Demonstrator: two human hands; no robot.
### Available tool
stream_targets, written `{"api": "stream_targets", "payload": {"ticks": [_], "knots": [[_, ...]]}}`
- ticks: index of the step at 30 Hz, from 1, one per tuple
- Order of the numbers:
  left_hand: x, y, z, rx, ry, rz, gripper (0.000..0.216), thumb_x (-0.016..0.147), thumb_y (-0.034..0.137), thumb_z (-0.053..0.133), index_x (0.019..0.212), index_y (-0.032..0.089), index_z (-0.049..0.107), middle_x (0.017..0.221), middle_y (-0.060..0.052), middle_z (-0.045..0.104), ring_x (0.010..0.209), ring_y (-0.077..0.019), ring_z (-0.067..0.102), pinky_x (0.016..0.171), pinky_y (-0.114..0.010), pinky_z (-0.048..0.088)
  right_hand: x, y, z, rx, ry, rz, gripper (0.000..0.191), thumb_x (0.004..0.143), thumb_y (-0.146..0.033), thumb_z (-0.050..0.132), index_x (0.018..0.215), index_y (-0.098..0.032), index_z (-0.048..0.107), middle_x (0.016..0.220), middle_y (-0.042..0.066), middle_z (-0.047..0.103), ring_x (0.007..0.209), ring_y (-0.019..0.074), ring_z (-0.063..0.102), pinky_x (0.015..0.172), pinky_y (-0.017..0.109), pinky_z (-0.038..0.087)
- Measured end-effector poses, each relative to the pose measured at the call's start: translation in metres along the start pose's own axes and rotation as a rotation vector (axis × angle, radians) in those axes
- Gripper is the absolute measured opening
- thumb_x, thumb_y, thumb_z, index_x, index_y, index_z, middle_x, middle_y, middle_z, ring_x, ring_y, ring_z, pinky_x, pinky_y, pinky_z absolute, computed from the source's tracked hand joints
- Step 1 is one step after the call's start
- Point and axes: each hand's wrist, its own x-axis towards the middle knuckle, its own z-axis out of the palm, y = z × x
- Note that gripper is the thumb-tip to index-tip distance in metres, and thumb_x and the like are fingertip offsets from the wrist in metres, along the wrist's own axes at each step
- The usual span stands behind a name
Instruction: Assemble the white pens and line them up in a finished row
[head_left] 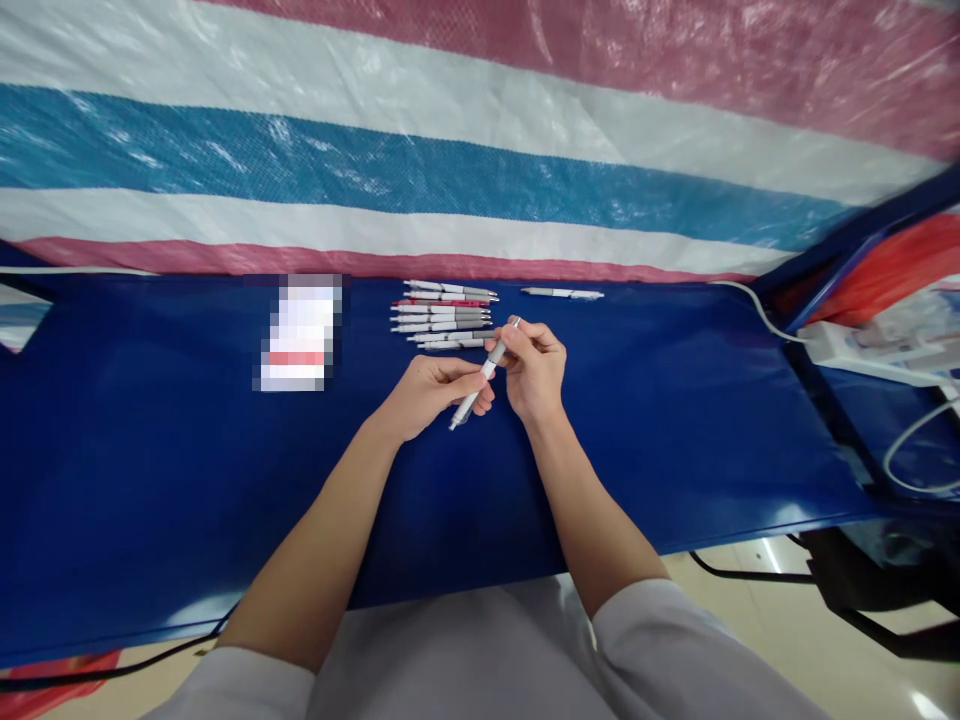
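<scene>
Left hand: your fingers pinch the white barrel of a slim white-and-grey pen.
Right hand: your fingers grasp its grey end.
Held pen: tilted over the shiny dark-blue counter.
Pen row: several white-and-grey pens, one red pen among them.
Lone pen: right of that row.

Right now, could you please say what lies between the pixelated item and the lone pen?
In the head view, the pen row lies between the pixelated item and the lone pen.
</scene>
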Motion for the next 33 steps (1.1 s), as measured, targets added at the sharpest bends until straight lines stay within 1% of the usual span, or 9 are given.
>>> {"api": "stream_targets", "payload": {"ticks": [2, 6, 8, 10, 12, 15, 21, 28, 33], "knots": [[0.002, -0.003, 0.001, 0.048, 0.049, 0.016, 0.029, 0.078, 0.042, 0.076, 0.086, 0.014, 0.077, 0.074, -0.007, 0.075, 0.063, -0.0177, 0.07, 0.061, -0.028, 0.058, 0.001, 0.001, 0.0, -0.002, -0.003, -0.029, 0.025, 0.062, -0.031, 0.084, 0.072, -0.022, 0.062, 0.07, -0.006, 0.071, 0.061, 0.0133, 0.071, 0.053, 0.023, 0.059], [0.005, -0.009, 0.008, 0.245, 0.275, 0.154, 0.032, 0.076, 0.042, 0.077, 0.097, 0.017, 0.077, 0.084, -0.006, 0.077, 0.074, -0.0205, 0.073, 0.075, -0.033, 0.059, 0.003, 0.002, 0.001, -0.061, 0.068, -0.094, 0.029, 0.063, -0.031, 0.084, 0.072, -0.022, 0.058, 0.07, -0.006, 0.07, 0.061, 0.0132, 0.071, 0.056, 0.024, 0.059], [0.006, -0.012, 0.01, 0.33, 0.335, 0.211, 0.032, 0.075, 0.039, 0.078, 0.1, 0.019, 0.077, 0.091, -0.005, 0.078, 0.081, -0.0213, 0.073, 0.08, -0.032, 0.058, 0.004, 0.002, 0.001, -0.095, 0.098, -0.097, 0.031, 0.062, -0.032, 0.084, 0.074, -0.022, 0.058, 0.072, -0.005, 0.07, 0.063, 0.0138, 0.072, 0.057, 0.024, 0.06], [0.006, -0.012, 0.01, 0.385, 0.356, 0.221, 0.03, 0.075, 0.038, 0.078, 0.099, 0.02, 0.078, 0.09, -0.004, 0.078, 0.079, -0.0206, 0.073, 0.078, -0.031, 0.058, 0.004, 0.003, 0.002, -0.118, 0.106, -0.075, 0.031, 0.062, -0.035, 0.084, 0.077, -0.021, 0.061, 0.073, -0.005, 0.07, 0.067, 0.0148, 0.073, 0.058, 0.024, 0.06], [0.005, -0.011, 0.009, 0.399, 0.34, 0.189, 0.027, 0.076, 0.038, 0.076, 0.096, 0.02, 0.078, 0.081, -0.003, 0.077, 0.072, -0.0191, 0.072, 0.072, -0.029, 0.057, 0.004, 0.003, 0.002, -0.14, 0.109, -0.041, 0.032, 0.061, -0.036, 0.084, 0.081, -0.021, 0.064, 0.072, -0.004, 0.071, 0.069, 0.0158, 0.074, 0.06, 0.025, 0.06], [0.005, -0.008, 0.005, 0.34, 0.264, 0.113, 0.025, 0.077, 0.038, 0.075, 0.092, 0.019, 0.079, 0.071, -0.002, 0.075, 0.066, -0.0185, 0.07, 0.066, -0.028, 0.057, 0.004, 0.004, 0.002, -0.16, 0.117, -0.006, 0.031, 0.061, -0.036, 0.084, 0.082, -0.02, 0.068, 0.071, -0.003, 0.072, 0.069, 0.0163, 0.073, 0.062, 0.028, 0.061], [0.003, -0.005, 0.002, 0.093, 0.15, -0.011, 0.027, 0.073, 0.037, 0.079, 0.091, 0.016, 0.078, 0.075, -0.006, 0.076, 0.07, -0.0202, 0.072, 0.071, -0.033, 0.059, 0.001, 0.003, 0.002, -0.1, 0.095, -0.01, 0.026, 0.059, -0.034, 0.086, 0.071, -0.02, 0.068, 0.076, -0.003, 0.073, 0.063, 0.0153, 0.072, 0.062, 0.031, 0.063], [0.002, -0.003, 0.004, -0.144, 0.044, -0.113, 0.028, 0.069, 0.037, 0.084, 0.086, 0.015, 0.078, 0.073, -0.006, 0.074, 0.065, -0.0174, 0.07, 0.07, -0.033, 0.061, -0.002, -0.004, 0.002, -0.1, 0.022, 0.035, 0.024, 0.062, -0.037, 0.084, 0.076, -0.022, 0.071, 0.072, -0.002, 0.073, 0.063, 0.0173, 0.072, 0.048, 0.026, 0.058], [0.002, -0.001, 0.002, -0.196, -0.027, -0.175, 0.027, 0.071, 0.038, 0.083, 0.084, 0.015, 0.078, 0.075, -0.007, 0.075, 0.065, -0.0177, 0.071, 0.071, -0.033, 0.061, -0.004, -0.005, 0.004, -0.097, -0.01, 0.039, 0.022, 0.066, -0.039, 0.081, 0.077, -0.023, 0.07, 0.07, -0.003, 0.073, 0.061, 0.0154, 0.071, 0.051, 0.027, 0.058]]}}
